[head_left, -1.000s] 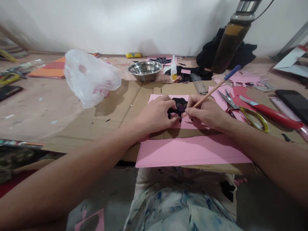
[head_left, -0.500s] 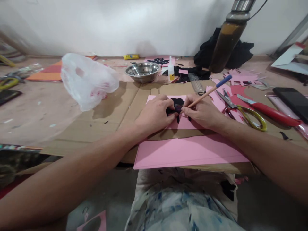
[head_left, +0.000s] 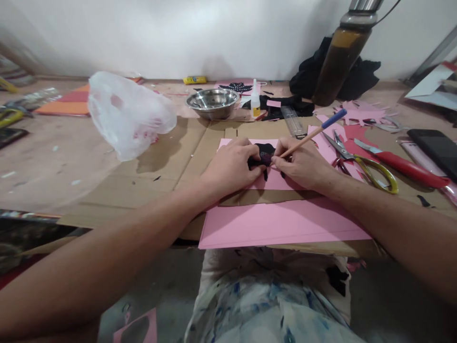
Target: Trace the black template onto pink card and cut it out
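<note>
On a pink sheet [head_left: 293, 183] lies a black cut-out shape [head_left: 264, 148] with a dark purple patch. My left hand [head_left: 233, 164] rests at its left side, fingers curled and pressed on the black shape; whether it pinches an edge is hidden. A thin wooden stick with a blue end [head_left: 303, 139] is held in my right hand [head_left: 300, 162], slanting up to the right. Its lower tip is by the right side of the black shape, partly hidden by my fingers. Below, another pink sheet [head_left: 278, 221] lies at the table edge.
A white plastic bag [head_left: 124, 114], steel bowl [head_left: 213, 104] and glue bottle [head_left: 255, 101] stand behind the hands. At right lie scissors [head_left: 371, 169], a red-handled knife [head_left: 410, 166] and a phone [head_left: 433, 150]. A dark bottle [head_left: 341, 59] stands at the back.
The view has shifted slightly. Both hands keep nearly the same place on the black shape, and slightly more of the purple patch shows between them.
</note>
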The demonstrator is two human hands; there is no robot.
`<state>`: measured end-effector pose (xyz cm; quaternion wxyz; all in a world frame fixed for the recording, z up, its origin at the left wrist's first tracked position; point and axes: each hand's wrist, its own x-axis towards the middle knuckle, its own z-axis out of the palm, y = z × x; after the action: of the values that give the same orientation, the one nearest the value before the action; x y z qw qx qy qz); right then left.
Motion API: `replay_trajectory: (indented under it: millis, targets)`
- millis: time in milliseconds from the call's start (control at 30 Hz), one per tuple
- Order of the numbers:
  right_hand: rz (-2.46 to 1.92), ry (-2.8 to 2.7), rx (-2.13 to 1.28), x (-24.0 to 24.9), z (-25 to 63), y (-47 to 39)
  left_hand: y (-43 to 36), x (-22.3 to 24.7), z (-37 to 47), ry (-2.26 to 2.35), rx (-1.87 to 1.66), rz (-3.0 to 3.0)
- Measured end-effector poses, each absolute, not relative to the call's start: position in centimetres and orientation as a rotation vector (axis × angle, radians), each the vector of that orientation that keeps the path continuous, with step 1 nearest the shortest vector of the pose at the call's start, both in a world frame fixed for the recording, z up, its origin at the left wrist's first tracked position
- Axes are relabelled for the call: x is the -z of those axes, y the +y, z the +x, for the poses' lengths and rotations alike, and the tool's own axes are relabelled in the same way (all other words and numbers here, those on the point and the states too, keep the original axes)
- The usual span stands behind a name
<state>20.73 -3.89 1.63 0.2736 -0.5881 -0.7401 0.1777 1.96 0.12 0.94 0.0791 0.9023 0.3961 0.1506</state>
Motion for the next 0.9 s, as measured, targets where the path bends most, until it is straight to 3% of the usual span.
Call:
replay_trajectory:
  millis: [900]
  targets:
    - [-1.723, -1.985, -0.418, -1.91, 20.75, -3.78, 0.25, -0.83, 1.99, 1.206, -0.444, 2.681]
